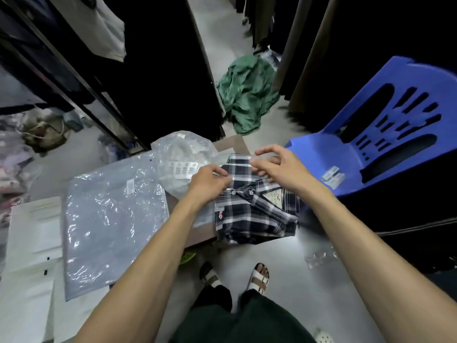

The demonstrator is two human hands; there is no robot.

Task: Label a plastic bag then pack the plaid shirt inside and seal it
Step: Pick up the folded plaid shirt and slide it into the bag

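The folded black-and-white plaid shirt (254,209) lies on a small brown table (232,144), with its near end hanging over the table edge. A flat clear plastic bag (204,220) shows beside and under the shirt's left side. My left hand (210,181) is pinched shut at the shirt's upper left, apparently on the bag's thin clear edge. My right hand (279,167) hovers over the shirt's far end with curled fingers, thumb and forefinger close together. Whether it holds anything is unclear. A sheet of barcode labels (183,168) lies just left of my left hand.
A crumpled clear bag (180,147) holds the labels. A grey garment packed in plastic (111,224) and white bags (32,243) lie at left. A blue plastic chair (383,134) with more labels (332,177) stands at right. Green cloth (247,95) lies on the floor between dark clothing racks.
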